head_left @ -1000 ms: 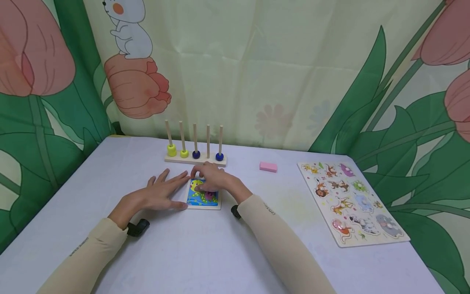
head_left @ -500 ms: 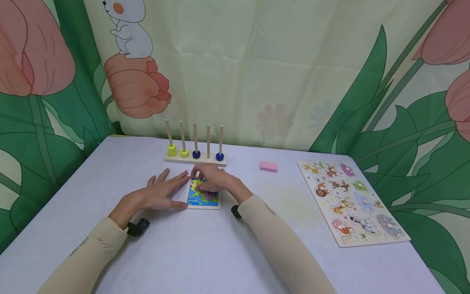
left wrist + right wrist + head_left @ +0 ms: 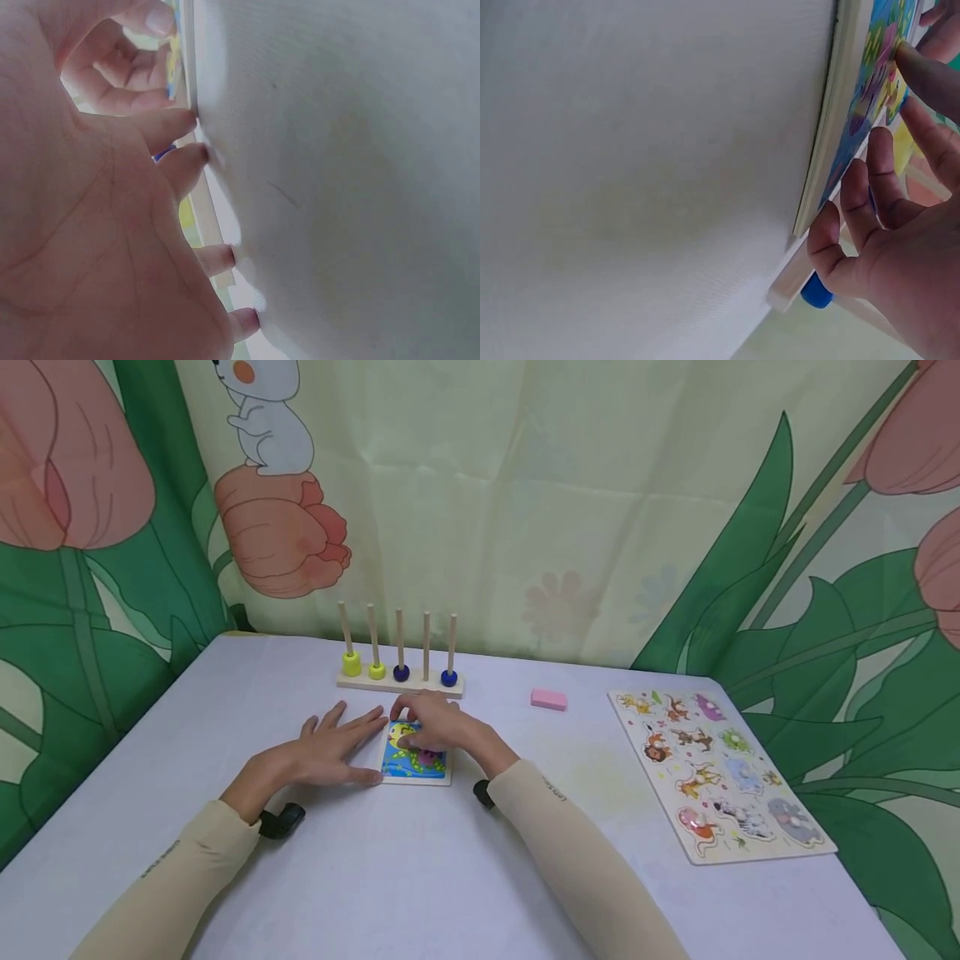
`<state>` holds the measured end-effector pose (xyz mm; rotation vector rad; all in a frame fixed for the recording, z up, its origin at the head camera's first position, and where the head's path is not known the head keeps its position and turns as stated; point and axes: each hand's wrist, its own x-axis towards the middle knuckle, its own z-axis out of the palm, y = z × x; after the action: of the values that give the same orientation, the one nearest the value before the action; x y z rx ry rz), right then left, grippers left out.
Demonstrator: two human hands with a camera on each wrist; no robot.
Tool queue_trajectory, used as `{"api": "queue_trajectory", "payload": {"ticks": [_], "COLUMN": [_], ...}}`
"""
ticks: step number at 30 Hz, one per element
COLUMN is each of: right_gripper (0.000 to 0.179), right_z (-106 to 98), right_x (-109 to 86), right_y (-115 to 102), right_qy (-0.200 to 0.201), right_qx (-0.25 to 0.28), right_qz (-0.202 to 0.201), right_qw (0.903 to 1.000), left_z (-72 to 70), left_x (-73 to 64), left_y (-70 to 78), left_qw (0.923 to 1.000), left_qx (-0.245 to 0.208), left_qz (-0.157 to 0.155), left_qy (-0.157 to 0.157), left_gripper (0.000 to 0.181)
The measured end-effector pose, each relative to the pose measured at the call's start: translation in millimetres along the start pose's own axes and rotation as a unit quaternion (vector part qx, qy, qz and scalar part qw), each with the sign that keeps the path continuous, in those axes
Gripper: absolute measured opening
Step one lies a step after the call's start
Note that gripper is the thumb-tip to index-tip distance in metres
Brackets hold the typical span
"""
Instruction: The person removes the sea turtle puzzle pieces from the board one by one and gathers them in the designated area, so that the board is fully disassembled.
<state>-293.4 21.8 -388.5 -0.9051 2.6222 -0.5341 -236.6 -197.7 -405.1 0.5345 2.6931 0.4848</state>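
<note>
A small wooden jigsaw puzzle (image 3: 415,767) with a blue, yellow and pink picture lies flat on the white table. My left hand (image 3: 322,757) is spread beside it, fingertips on the cloth, with thumb and index finger at its left edge. Over the puzzle's upper right, my right hand (image 3: 437,723) curls, its thumb on the picture and its index finger at the far edge. In the right wrist view these two pinch a puzzle piece (image 3: 895,103) at the far corner, which looks slightly raised. The right hand's other fingers touch the board's far side. Part of the picture is hidden.
Just behind the puzzle stands a wooden peg rack (image 3: 360,682) with yellow and dark blue beads. A pink block (image 3: 548,699) lies right of it. Farther right is a large animal puzzle board (image 3: 678,793). A printed curtain (image 3: 480,527) hangs behind the table.
Both hands and the puzzle keep almost the same place. Only the head view has shifted very slightly.
</note>
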Motion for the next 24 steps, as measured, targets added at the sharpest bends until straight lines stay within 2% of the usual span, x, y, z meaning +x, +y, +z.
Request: {"api": "queue_trajectory", "payload": {"ticks": [10,24], "right_gripper": [0.037,0.036], "right_z": [-1.0,-1.7], "right_x": [-1.4,-1.8], "right_y": [-3.7,-2.6], "right_qy": [0.004,0.013], "right_qx": [-0.017,-0.013], "right_qz": [0.002,0.001], "right_qw": [0.9998,0.9998], "left_z": [-1.3,-0.9], "left_x": [-1.2,0.8], "left_y": [2.4,2.4], "left_qw": [1.0,0.9999], "left_qx": [-0.002,-0.001], "left_qz": [-0.001,-0.009], "left_qy": [-0.003,-0.007], "left_gripper": [0.103,0.103]}}
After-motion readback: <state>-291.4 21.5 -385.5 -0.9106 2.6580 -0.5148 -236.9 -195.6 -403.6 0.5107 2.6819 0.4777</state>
